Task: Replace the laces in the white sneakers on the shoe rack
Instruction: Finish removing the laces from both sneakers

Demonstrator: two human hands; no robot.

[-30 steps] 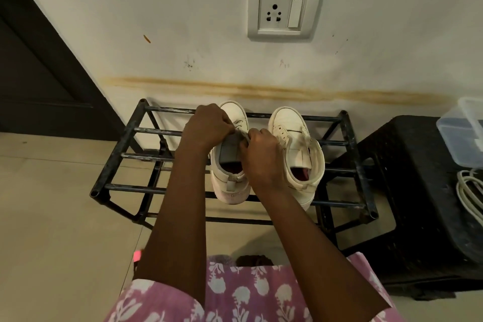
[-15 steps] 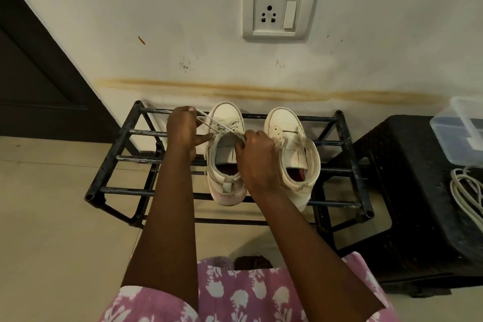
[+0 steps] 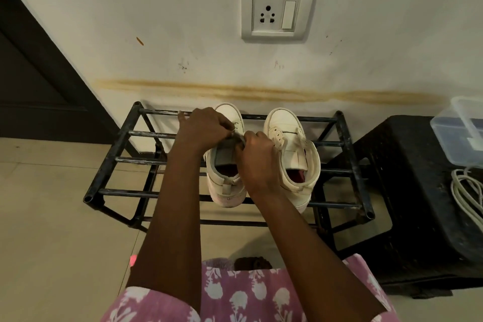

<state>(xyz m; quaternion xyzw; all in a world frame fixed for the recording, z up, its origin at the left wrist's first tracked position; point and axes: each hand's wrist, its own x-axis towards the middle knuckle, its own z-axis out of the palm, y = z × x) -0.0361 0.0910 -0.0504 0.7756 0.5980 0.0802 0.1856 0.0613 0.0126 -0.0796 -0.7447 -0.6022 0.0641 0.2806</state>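
Two white high-top sneakers stand side by side, toes to the wall, on the top bars of a black metal shoe rack (image 3: 115, 158). My left hand (image 3: 206, 128) and my right hand (image 3: 257, 158) meet over the tongue of the left sneaker (image 3: 226, 185), fingers pinched on its white lace (image 3: 239, 136), most of which my hands hide. The right sneaker (image 3: 290, 138) stands untouched, its eyelets without a lace and its collar open.
A black plastic stool (image 3: 418, 191) stands right of the rack, carrying a clear plastic box (image 3: 460, 131) and a coiled white cable (image 3: 467, 191). A wall socket (image 3: 277, 12) is above. A dark door (image 3: 34, 81) is at left; beige floor tiles lie below.
My left hand, which had pulled the lace out to the left half a second ago, has come back in over the left sneaker's tongue beside my right hand.
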